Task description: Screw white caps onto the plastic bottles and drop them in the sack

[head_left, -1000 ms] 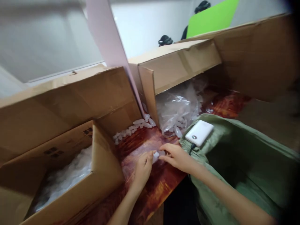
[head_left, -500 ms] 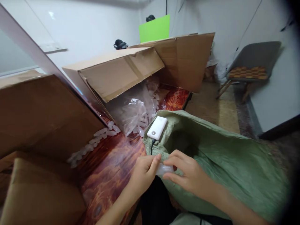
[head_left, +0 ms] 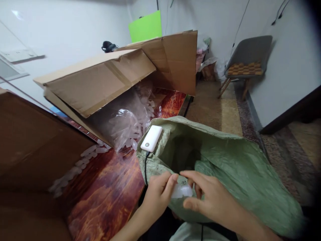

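My left hand and my right hand pinch a small clear plastic piece between their fingertips, low in the middle of the head view. They hold it over the near rim of an open green woven sack. A white power bank with a black cable lies on the sack's left rim. A row of small clear plastic pieces lies on the red-brown wooden table to the left.
A cardboard box on its side spills a clear bag of plastic pieces. Another cardboard box stands at left. A grey chair stands at the back right on the floor. A green board stands far behind.
Both hands moved with the clear piece from the table to the sack's rim. The view has swung right, and the left-hand box has mostly left the frame.
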{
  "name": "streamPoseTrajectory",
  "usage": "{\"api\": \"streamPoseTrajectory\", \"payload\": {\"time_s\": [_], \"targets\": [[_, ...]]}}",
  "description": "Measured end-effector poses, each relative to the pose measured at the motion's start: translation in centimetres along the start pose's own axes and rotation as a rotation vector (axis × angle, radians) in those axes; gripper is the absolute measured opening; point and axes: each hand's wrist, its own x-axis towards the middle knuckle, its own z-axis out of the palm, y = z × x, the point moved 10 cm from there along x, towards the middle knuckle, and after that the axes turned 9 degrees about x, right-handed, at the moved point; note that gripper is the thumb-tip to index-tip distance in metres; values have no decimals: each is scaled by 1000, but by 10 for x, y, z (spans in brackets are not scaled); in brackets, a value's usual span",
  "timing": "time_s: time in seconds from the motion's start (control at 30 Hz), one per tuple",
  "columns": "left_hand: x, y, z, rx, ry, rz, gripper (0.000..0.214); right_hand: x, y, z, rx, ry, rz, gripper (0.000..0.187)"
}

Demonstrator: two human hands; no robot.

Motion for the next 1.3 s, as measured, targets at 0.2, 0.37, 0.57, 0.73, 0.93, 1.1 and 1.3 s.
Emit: {"api": "streamPoseTrajectory", "payload": {"time_s": [0.2,0.37,0.57,0.73,0.93,1.1,1.3], "targets": [[9,10,15,16,-59,24,46,-14,5,-14,72,28,-47,30],[17,17,22,49,-82,50,46,-18,20,-22,144,109,-36,23],[32,20,29,43,-95,45,47,-23,29,-48,138,338,-49,34],[37,15,37,16,-105,33,48,-19,30,-30,115,239,32,15],[30,22,39,165,-39,228,41,-18,53,-21,250,372,220,33],[22,16,30,258,49,306,29,-20,52,-8,282,308,255,22],[10,-6,3,259,173,294,23,-14,56,-47,-62,612,284,21]]}}
